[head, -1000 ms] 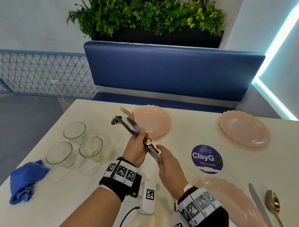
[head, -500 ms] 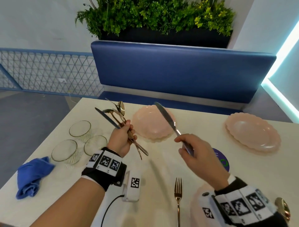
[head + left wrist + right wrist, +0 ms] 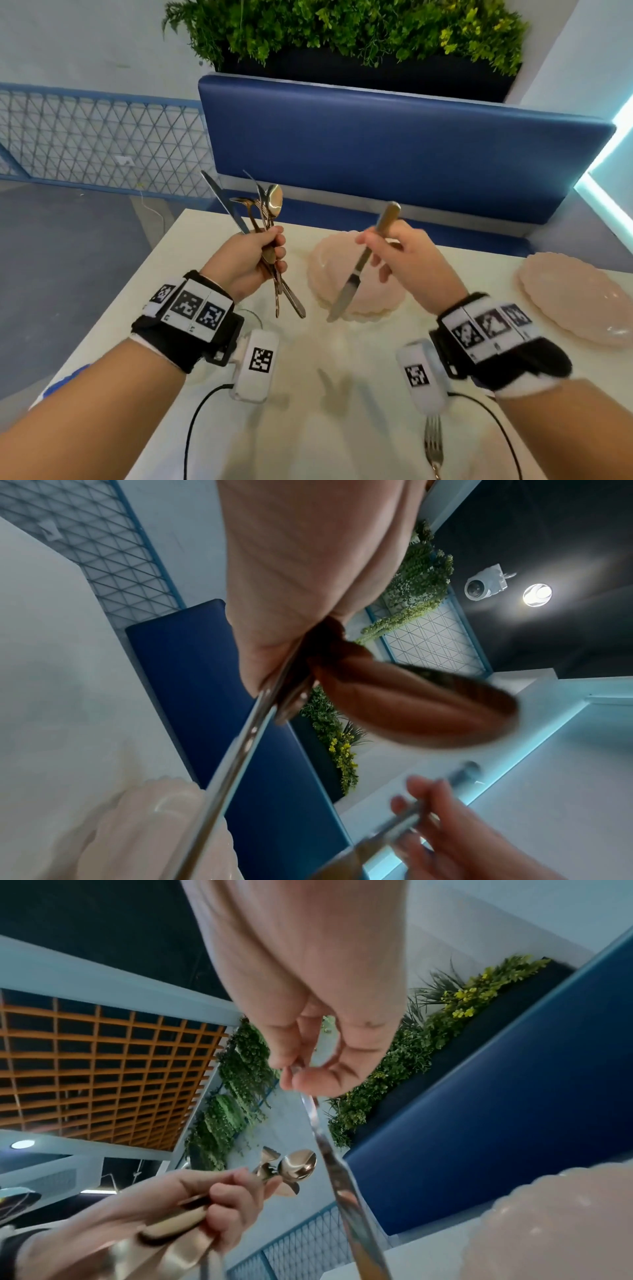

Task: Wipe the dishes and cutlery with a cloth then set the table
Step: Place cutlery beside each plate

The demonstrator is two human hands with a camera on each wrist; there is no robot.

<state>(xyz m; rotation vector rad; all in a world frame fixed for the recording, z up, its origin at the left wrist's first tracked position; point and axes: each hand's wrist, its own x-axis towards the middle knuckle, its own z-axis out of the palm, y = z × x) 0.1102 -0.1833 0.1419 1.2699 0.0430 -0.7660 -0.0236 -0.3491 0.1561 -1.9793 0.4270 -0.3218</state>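
My left hand (image 3: pixel 255 255) grips a bundle of cutlery (image 3: pixel 265 219), a knife, forks and a gold spoon, raised above the table's far left. The bundle's handles (image 3: pixel 240 750) run past the palm in the left wrist view. My right hand (image 3: pixel 400 253) pinches a single knife (image 3: pixel 356 274) by its handle, blade pointing down toward me over a pink scalloped plate (image 3: pixel 387 294). In the right wrist view the knife (image 3: pixel 339 1167) hangs from the fingertips beside that plate (image 3: pixel 555 1229). A gold fork (image 3: pixel 433 445) lies on the white table (image 3: pixel 342 445) near me.
A second pink plate (image 3: pixel 575 301) sits at the far right. A glass rim (image 3: pixel 253 317) shows behind my left wrist and a corner of the blue cloth (image 3: pixel 65 378) under my left forearm. A blue bench back (image 3: pixel 394 147) and planter stand beyond the table.
My right hand has turned the single knife over, so its blade now points down toward me instead of up and away. The left hand has lifted the cutlery bundle more upright.
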